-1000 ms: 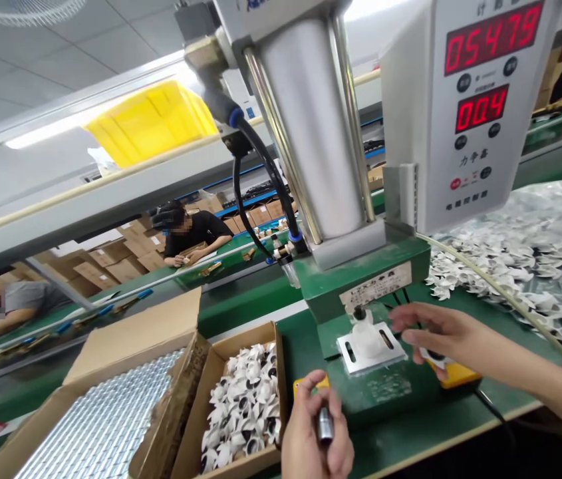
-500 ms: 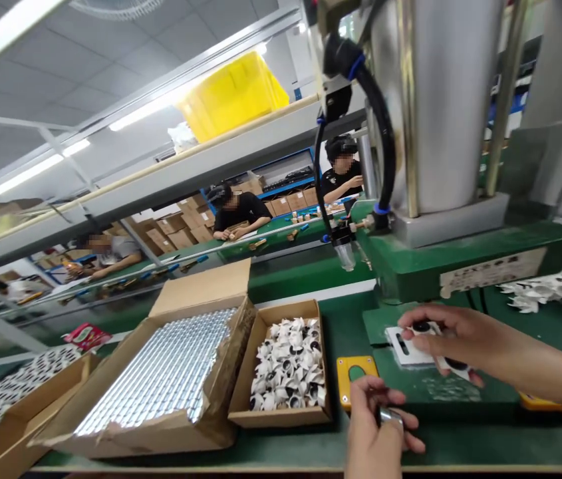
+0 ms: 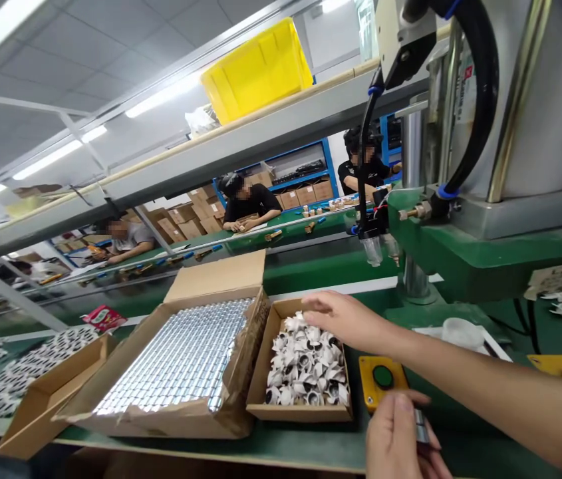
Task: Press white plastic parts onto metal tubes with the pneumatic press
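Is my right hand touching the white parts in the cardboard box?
Cannot tell: the head view shows your right hand just over the white parts, no plain gap or contact.

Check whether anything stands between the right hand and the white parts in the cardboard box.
Nothing visible does. The right hand sits just above the white parts, and no other object lies between them. The wall of the cardboard box is off to the side, not in the hand's path.

white plastic parts point(image 3: 305, 362) lying in cardboard box point(image 3: 261, 379) under right hand point(image 3: 345, 319) | metal cylinder point(image 3: 421, 426) sitting in left hand point(image 3: 395, 439) | push-button box point(image 3: 373, 382) standing behind it | foil-filled carton point(image 3: 213, 276) standing left of both
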A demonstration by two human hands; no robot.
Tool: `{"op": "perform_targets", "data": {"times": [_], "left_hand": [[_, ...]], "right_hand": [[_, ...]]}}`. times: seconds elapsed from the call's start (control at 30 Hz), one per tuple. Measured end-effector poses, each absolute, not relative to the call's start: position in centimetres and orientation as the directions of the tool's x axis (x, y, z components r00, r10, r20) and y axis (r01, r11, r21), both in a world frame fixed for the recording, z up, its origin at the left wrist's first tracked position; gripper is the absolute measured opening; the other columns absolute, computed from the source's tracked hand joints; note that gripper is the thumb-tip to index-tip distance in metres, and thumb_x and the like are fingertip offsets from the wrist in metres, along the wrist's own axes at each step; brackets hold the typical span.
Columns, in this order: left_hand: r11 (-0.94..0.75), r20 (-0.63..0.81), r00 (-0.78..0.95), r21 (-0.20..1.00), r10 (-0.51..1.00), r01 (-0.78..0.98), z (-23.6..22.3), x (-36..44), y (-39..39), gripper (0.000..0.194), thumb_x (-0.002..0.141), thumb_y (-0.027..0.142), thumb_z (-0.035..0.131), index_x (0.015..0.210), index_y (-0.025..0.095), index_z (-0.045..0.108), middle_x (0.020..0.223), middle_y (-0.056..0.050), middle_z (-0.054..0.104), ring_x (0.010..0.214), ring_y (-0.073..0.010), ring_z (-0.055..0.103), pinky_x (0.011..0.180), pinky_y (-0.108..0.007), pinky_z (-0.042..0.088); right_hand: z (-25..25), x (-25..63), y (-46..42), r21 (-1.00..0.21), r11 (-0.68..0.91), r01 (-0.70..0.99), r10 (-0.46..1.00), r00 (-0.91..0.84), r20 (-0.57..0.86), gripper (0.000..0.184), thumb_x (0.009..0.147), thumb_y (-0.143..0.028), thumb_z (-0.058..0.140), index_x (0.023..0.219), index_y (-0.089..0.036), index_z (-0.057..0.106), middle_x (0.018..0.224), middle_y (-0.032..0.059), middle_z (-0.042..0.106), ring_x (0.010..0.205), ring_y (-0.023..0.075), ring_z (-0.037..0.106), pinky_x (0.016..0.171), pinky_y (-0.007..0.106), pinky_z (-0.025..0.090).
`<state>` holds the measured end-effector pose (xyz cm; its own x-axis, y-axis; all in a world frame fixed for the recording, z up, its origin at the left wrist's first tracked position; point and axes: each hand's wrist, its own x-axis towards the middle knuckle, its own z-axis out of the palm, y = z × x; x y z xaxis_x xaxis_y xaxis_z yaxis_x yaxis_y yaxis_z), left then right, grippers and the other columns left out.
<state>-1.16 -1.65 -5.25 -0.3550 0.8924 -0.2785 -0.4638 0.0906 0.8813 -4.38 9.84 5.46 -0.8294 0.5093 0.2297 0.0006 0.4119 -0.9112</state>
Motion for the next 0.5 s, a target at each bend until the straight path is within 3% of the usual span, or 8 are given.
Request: {"op": "perform_targets", "data": {"times": [0.1,0.2,0.27,0.37,0.43,0.5], "left_hand": [[0.11,-0.335,-0.398,0.864,0.854,-0.491,-5.7,-1.3,-1.6,0.082,0.059,0.08,0.058,0.103,0.012,0.059,0.055,0.002,0.055,0.035,-0.0077,0.05,0.031,-0.014,0.03],[0.117,-0.313,-0.356,0.871,0.881,-0.477,-5.4,-1.3,-1.2,0.081,0.064,0.072,0.063,0.117,0.012,0.052,0.048,0.001,0.057,0.035,-0.0083,0.049,0.035,-0.014,0.032],[0.072,-0.274,-0.344,0.864,0.898,-0.499,-4.5,-1.2,-0.4,0.075,0.066,0.064,0.07,0.121,0.019,0.048,0.051,0.003,0.058,0.036,-0.0093,0.05,0.034,-0.015,0.033],[-0.008,-0.225,-0.369,0.845,0.902,-0.534,-2.3,-0.3,1.7,0.056,0.064,0.053,0.077,0.104,0.022,0.053,0.06,0.005,0.058,0.041,-0.0103,0.051,0.032,-0.016,0.034],[-0.04,-0.196,-0.367,0.837,0.909,-0.546,-0.5,0.8,3.4,0.042,0.07,0.045,0.076,0.096,0.019,0.055,0.064,0.002,0.06,0.046,-0.0092,0.051,0.034,-0.015,0.036],[-0.051,-0.209,-0.355,0.799,0.911,-0.599,1.1,2.1,5.2,0.031,0.078,0.036,0.071,0.096,0.016,0.056,0.07,-0.001,0.062,0.052,-0.0077,0.052,0.042,-0.015,0.041]], "right_hand": [[5.2,1.7,9.1,-0.878,0.478,0.013,0.453,-0.86,0.234,0.018,0.086,-0.029,0.059,0.101,-0.026,0.068,0.103,0.0008,0.066,0.094,0.019,0.059,0.081,0.026,0.044],[5.1,9.4,8.5,-0.866,0.498,0.054,0.41,-0.894,0.181,0.015,0.091,-0.03,0.054,0.096,-0.028,0.069,0.095,-0.0036,0.068,0.09,0.0159,0.061,0.08,0.022,0.044],[4.7,14.2,8.8,-0.865,0.481,0.141,0.504,-0.852,0.142,0.017,0.093,-0.036,0.052,0.096,-0.028,0.068,0.093,-0.0033,0.068,0.087,0.0161,0.062,0.08,0.022,0.045],[2.4,20.5,11.8,-0.846,0.386,0.368,0.793,-0.601,0.101,0.026,0.094,-0.045,0.049,0.098,-0.026,0.065,0.087,-0.0001,0.068,0.079,0.0182,0.063,0.071,0.024,0.049],[-0.3,23.6,15.2,-0.756,0.402,0.517,0.89,-0.416,0.189,0.029,0.096,-0.044,0.042,0.103,-0.025,0.062,0.098,0.0038,0.067,0.088,0.0216,0.063,0.074,0.027,0.051],[-3.2,25.7,18.7,-0.432,0.517,0.739,0.853,-0.401,0.334,0.032,0.097,-0.034,0.034,0.115,-0.022,0.057,0.115,0.0096,0.061,0.098,0.0254,0.06,0.081,0.035,0.051]]}}
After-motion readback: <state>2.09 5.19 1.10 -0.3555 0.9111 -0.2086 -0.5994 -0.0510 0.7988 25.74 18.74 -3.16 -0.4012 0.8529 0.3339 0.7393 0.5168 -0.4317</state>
